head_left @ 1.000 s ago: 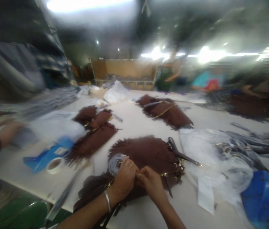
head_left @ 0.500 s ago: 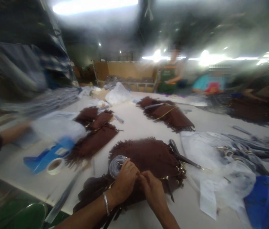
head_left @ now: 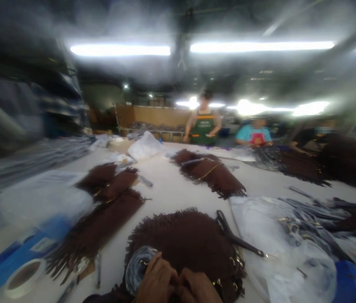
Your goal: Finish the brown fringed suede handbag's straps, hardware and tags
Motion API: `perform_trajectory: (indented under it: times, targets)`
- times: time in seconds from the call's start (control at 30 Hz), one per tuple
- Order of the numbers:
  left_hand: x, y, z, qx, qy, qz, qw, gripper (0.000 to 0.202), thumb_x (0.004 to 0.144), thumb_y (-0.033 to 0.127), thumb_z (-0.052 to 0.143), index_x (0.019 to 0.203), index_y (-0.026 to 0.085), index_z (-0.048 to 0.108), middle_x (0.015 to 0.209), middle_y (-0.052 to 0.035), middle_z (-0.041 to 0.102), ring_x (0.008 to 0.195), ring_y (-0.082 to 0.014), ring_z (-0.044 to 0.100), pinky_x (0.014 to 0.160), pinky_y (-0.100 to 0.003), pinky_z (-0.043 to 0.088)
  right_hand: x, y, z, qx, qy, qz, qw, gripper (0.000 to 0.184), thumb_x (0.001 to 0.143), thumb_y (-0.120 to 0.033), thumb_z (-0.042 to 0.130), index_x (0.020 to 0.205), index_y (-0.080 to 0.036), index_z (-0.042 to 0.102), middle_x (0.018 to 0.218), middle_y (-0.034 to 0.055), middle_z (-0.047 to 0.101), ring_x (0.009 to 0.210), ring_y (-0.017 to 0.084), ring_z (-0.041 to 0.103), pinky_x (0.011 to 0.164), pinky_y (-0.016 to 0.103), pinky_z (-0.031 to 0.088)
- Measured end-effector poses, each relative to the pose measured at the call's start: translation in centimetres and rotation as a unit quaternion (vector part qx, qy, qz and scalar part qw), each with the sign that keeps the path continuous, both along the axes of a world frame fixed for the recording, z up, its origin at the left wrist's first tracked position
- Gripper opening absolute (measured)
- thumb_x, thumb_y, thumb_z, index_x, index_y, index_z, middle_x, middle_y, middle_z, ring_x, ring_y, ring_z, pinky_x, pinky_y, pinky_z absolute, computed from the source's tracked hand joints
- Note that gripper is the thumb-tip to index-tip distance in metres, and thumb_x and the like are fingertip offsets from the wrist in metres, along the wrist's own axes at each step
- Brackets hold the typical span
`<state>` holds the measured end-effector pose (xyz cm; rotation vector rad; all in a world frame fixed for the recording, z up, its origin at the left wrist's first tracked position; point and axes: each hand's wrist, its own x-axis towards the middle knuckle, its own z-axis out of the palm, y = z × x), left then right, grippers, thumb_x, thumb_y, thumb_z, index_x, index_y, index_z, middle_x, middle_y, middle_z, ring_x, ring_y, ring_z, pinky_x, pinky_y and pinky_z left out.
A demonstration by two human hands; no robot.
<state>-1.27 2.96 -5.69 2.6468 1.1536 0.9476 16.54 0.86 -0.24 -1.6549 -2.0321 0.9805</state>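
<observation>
At the bottom edge my left hand point(head_left: 155, 283) and my right hand point(head_left: 198, 288) meet, fingers curled and pressed together on a small part of the brown fringed suede bag point(head_left: 187, 240) lying in front of me. What the fingers pinch is hidden. A clear wrapped coil point(head_left: 137, 266) sits on the bag just left of my left hand. The bag's dark strap with metal hardware point(head_left: 237, 242) trails off to the right.
More brown fringed bags lie to the left point(head_left: 102, 210) and farther back point(head_left: 211, 172) on the white table point(head_left: 171, 189). A tape roll point(head_left: 23, 277) and blue packet point(head_left: 35, 246) sit bottom left. Clear plastic wrapped items point(head_left: 291, 235) lie right. Several people work at the far side.
The view has tilted upward, so my hands dropped to the bottom edge and more of the ceiling shows. My hands stay together on the bag. The arm at the left edge is gone from view.
</observation>
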Motion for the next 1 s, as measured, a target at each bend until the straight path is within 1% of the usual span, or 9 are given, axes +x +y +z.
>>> perform_trajectory:
  times: [0.1,0.2,0.3,0.4,0.5,0.6,0.77,0.93,1.0]
  targets:
    - [0.1,0.1,-0.3,0.017,0.005,0.002,1.000,0.034,0.066,-0.004,0.048,0.086,0.024,0.048,0.076,0.0055,0.063,0.076,-0.0165,0.061,0.105,-0.044,0.040,0.1,0.0,-0.1,0.005,0.025,0.001,1.000,0.013,0.078,-0.017,0.053,0.081,-0.019,0.066,0.078,0.0033,0.072,0.074,0.017,0.064,0.060,0.021,0.036]
    - [0.3,0.1,0.3,0.049,0.003,0.007,0.999,0.029,0.071,-0.002,0.048,0.083,0.024,0.048,0.072,0.0060,0.061,0.072,-0.0154,0.060,0.101,-0.040,0.042,0.2,0.1,-0.4,-0.002,0.059,0.016,0.998,0.012,0.077,-0.017,0.053,0.080,-0.018,0.065,0.076,0.0027,0.071,0.071,0.015,0.063,0.060,0.021,0.036]
    - [0.5,-0.1,1.1,0.072,-0.012,0.012,0.997,0.024,0.076,0.000,0.047,0.080,0.024,0.048,0.068,0.0061,0.058,0.069,-0.0147,0.059,0.099,-0.036,0.044,0.3,0.4,-1.2,-0.027,0.112,0.006,0.993,0.010,0.075,-0.017,0.053,0.075,-0.017,0.062,0.068,0.0012,0.069,0.064,0.014,0.061,0.056,0.020,0.035]
    - [0.7,-0.1,1.6,0.080,-0.023,0.017,0.996,0.023,0.078,0.001,0.046,0.077,0.024,0.047,0.065,0.0062,0.055,0.065,-0.0146,0.056,0.096,-0.035,0.046,0.5,0.8,-2.3,-0.076,0.202,-0.009,0.976,0.006,0.071,-0.018,0.055,0.073,-0.017,0.061,0.064,-0.0002,0.066,0.059,0.012,0.058,0.053,0.020,0.036]
    - [0.7,-0.1,1.6,0.064,-0.019,0.009,0.998,0.024,0.078,0.001,0.045,0.075,0.024,0.047,0.065,0.0058,0.055,0.064,-0.0147,0.055,0.095,-0.036,0.045,0.7,1.3,-3.1,-0.143,0.297,-0.007,0.944,0.009,0.069,-0.024,0.059,0.074,-0.017,0.059,0.060,-0.0017,0.064,0.053,0.010,0.055,0.050,0.019,0.035]
    - [0.6,-0.1,1.4,0.036,-0.017,0.007,0.999,0.024,0.077,0.000,0.045,0.074,0.024,0.047,0.064,0.0053,0.055,0.065,-0.0151,0.055,0.096,-0.037,0.044,0.8,1.6,-3.3,-0.178,0.347,-0.004,0.921,0.014,0.066,-0.025,0.062,0.075,-0.017,0.056,0.056,-0.0030,0.062,0.045,0.008,0.051,0.045,0.017,0.033]
    - [0.8,-0.2,1.6,-0.006,-0.025,0.000,1.000,0.024,0.075,0.000,0.044,0.069,0.023,0.045,0.062,0.0043,0.052,0.065,-0.0152,0.053,0.097,-0.039,0.041,0.7,1.6,-3.4,-0.197,0.383,-0.015,0.902,0.016,0.066,-0.026,0.063,0.076,-0.017,0.054,0.056,-0.0017,0.064,0.040,0.007,0.050,0.039,0.015,0.032]
    - [1.1,-0.8,2.0,-0.055,-0.051,-0.008,0.997,0.017,0.072,0.007,0.050,0.068,0.021,0.043,0.064,0.0027,0.051,0.069,-0.0162,0.053,0.097,-0.041,0.038,0.6,1.4,-4.0,-0.192,0.411,-0.004,0.891,0.024,0.071,-0.037,0.066,0.078,-0.017,0.055,0.060,-0.0010,0.065,0.040,0.008,0.055,0.038,0.016,0.037]
    - [1.2,-1.2,2.3,-0.071,-0.079,-0.006,0.994,0.014,0.074,0.009,0.048,0.069,0.021,0.043,0.066,0.0023,0.051,0.070,-0.0162,0.052,0.096,-0.042,0.037,0.7,1.4,-4.1,-0.188,0.417,0.008,0.889,0.026,0.073,-0.039,0.066,0.079,-0.017,0.055,0.060,-0.0009,0.065,0.040,0.009,0.056,0.039,0.016,0.039]
